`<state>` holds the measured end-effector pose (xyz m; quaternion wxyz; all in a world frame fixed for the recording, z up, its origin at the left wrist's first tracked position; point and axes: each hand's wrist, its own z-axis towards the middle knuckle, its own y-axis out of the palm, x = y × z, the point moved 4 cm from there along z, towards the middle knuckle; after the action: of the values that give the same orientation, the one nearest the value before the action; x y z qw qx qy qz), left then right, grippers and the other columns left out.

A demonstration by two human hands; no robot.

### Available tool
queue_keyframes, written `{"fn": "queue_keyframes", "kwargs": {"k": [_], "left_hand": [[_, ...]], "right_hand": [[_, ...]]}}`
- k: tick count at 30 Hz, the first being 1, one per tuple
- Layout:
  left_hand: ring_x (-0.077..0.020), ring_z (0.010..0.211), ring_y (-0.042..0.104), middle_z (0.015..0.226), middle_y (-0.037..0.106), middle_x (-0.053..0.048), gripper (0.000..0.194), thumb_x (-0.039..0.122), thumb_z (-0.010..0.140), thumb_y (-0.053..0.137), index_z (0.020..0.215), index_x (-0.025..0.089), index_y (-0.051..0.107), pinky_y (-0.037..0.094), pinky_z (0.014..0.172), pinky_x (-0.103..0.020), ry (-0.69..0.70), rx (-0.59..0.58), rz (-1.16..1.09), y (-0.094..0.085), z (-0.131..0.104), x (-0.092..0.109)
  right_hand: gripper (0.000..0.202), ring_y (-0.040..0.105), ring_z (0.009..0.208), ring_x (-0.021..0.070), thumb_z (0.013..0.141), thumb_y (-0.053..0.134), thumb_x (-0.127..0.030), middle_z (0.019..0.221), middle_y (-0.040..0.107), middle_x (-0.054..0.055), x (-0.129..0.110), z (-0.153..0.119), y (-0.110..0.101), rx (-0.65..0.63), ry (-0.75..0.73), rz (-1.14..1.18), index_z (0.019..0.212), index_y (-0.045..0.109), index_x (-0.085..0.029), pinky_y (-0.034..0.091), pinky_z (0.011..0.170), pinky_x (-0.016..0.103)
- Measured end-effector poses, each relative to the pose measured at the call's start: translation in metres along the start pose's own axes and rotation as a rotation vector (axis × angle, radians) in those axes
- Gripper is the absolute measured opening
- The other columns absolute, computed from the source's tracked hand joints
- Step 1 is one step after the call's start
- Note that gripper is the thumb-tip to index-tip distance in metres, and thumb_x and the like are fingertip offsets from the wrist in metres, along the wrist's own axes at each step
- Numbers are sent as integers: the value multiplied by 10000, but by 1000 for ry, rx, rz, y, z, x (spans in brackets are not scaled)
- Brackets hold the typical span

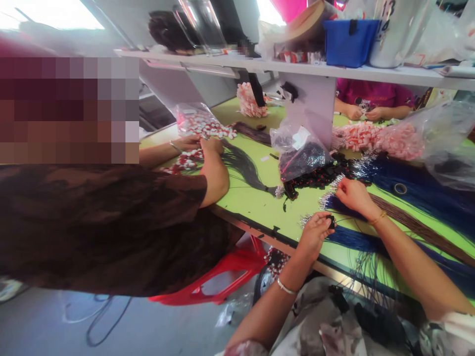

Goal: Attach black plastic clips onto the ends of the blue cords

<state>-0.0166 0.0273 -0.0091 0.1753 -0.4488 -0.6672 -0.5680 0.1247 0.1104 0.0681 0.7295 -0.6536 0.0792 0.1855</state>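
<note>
Near: left forearm (262,312); left hand (314,231), fingertips pinched on one black connector (330,222). Right: right hand (354,195), fingers curled at silver-tipped wires (325,201), grip unclear. Far: loose black pieces (315,178), many unused.

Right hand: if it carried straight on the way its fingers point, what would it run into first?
The right hand would probably meet the silver wire tips right by its fingers first. Beyond them, the heap of black parts seems next, though depth is unclear.
</note>
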Motion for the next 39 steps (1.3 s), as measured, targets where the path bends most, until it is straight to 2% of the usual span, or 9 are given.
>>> {"fn": "queue_keyframes", "kwargs": {"k": [3, 7, 11, 16, 22, 29, 39], "left_hand": [[-127, 730, 606, 788, 618, -36, 332, 281, 642, 762, 898, 148, 597, 453, 642, -225, 4, -7, -12, 0, 1, 0], [-127, 741, 603, 802, 620, -40, 326, 263, 649, 756, 909, 146, 597, 454, 655, -225, 3, -9, -45, 0, 1, 1], [-124, 741, 595, 825, 625, -46, 315, 241, 650, 748, 914, 145, 604, 452, 659, -225, -1, -4, -102, -2, 3, 3], [-123, 748, 581, 842, 622, -52, 275, 210, 670, 722, 913, 146, 612, 449, 673, -234, -13, -14, -156, -3, 6, 2], [-119, 748, 576, 837, 622, -47, 248, 206, 691, 703, 916, 149, 618, 446, 690, -234, -27, -29, -173, -2, 7, -1], [-121, 772, 580, 860, 624, -50, 256, 200, 702, 697, 937, 149, 610, 443, 703, -231, -31, -45, -169, -3, 6, -2], [-134, 794, 583, 867, 626, -51, 283, 229, 685, 718, 933, 155, 603, 441, 720, -249, -20, -41, -135, -3, 4, -1]], "right_hand": [[144, 512, 555, 123, 761, 486, -231, 628, 620, 14, -2, -2, -1, 45, -59, 162, 710, 603, -164, 337, 557, 224], [132, 463, 523, 99, 722, 516, -242, 572, 569, -16, -5, -10, 3, 15, -72, 397, 650, 586, -156, 332, 526, 207], [145, 412, 504, 78, 710, 537, -269, 565, 534, -32, -7, -32, 12, -40, -24, 641, 652, 589, -146, 320, 495, 196], [152, 374, 490, 71, 717, 562, -296, 561, 500, -40, -4, -63, 28, -76, 47, 749, 661, 574, -155, 307, 481, 195], [144, 316, 475, 68, 747, 540, -274, 512, 397, -64, -7, -80, 32, -42, 13, 670, 650, 543, -168, 271, 466, 187], [173, 379, 479, 77, 786, 479, -247, 545, 498, -38, -10, -84, 33, 0, -28, 567, 636, 519, -173, 302, 492, 193], [187, 357, 442, 81, 792, 478, -261, 495, 466, -44, -11, -85, 34, 36, -37, 449, 623, 507, -185, 262, 468, 199]]}}
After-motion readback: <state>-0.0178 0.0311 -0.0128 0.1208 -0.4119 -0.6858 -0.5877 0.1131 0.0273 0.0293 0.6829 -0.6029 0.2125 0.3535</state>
